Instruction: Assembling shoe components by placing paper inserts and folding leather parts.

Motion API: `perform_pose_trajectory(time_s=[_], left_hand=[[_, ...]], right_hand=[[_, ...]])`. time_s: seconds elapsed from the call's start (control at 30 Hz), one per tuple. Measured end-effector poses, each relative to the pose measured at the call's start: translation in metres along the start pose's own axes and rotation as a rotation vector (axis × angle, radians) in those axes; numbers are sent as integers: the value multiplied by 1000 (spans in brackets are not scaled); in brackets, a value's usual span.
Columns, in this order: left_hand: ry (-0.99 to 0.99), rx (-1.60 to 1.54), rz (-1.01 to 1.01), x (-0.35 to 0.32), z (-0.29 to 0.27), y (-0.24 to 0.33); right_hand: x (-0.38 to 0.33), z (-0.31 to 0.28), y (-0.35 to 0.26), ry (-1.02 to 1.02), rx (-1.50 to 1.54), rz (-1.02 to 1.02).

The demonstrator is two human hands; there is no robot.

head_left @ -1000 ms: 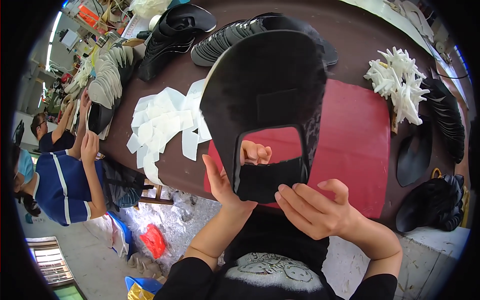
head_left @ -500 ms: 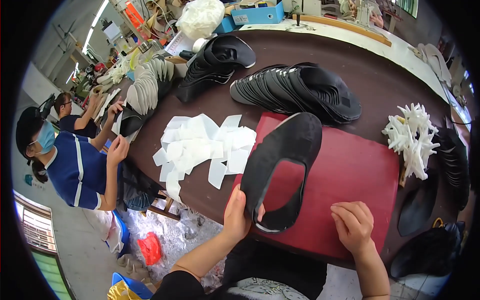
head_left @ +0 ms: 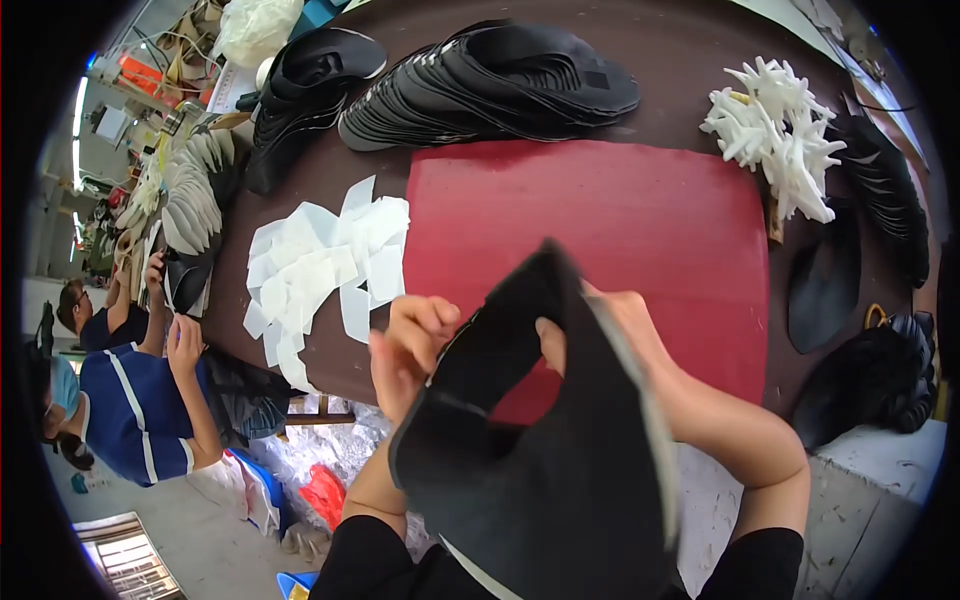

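Note:
A black shoe upper (head_left: 540, 490) with a pale rim hangs close in front of me above the table's near edge, tilted and slightly blurred. My right hand (head_left: 630, 325) grips its right side, with the thumb showing inside the opening. At the upper's left edge is my left hand (head_left: 408, 340), its fingers loosely bent and apart; whether they touch the edge is hard to make out. Beyond the upper lies a red mat (head_left: 590, 220). White cut pieces (head_left: 310, 265) are piled to the left of the mat.
Stacked black uppers (head_left: 490, 85) lie behind the mat, with another black stack (head_left: 310, 90) to their left. White spiky pieces (head_left: 775, 135) stand at the right, near a flat black piece (head_left: 825, 280) and a black bundle (head_left: 860, 385). A co-worker (head_left: 135, 410) sits at the left.
My right hand has come off the mat and taken hold of the upper. The upper has turned and come nearer to me. My left hand's grip has loosened, and the view has shifted.

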State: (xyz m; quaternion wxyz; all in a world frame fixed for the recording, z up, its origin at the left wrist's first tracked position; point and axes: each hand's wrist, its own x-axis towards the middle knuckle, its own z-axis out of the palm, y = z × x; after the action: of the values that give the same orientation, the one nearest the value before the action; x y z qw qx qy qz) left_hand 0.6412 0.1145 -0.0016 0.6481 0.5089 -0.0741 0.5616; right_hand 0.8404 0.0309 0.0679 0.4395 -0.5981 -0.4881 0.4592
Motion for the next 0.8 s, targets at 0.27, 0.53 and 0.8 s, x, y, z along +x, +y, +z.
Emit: perform_pose_trajectory(time_s=[0.27,0.53,0.8], left_hand=[[32,608,-1240,43,4,36],[-407,1130,-1389,81,51,57],[-513,1117,-460,42,5,96]], right_hand=[[23,-10,-12,-94,-350,-99],[17,2,-5,-181,-302,-101],[29,-9,-27,-321,-241,124]])
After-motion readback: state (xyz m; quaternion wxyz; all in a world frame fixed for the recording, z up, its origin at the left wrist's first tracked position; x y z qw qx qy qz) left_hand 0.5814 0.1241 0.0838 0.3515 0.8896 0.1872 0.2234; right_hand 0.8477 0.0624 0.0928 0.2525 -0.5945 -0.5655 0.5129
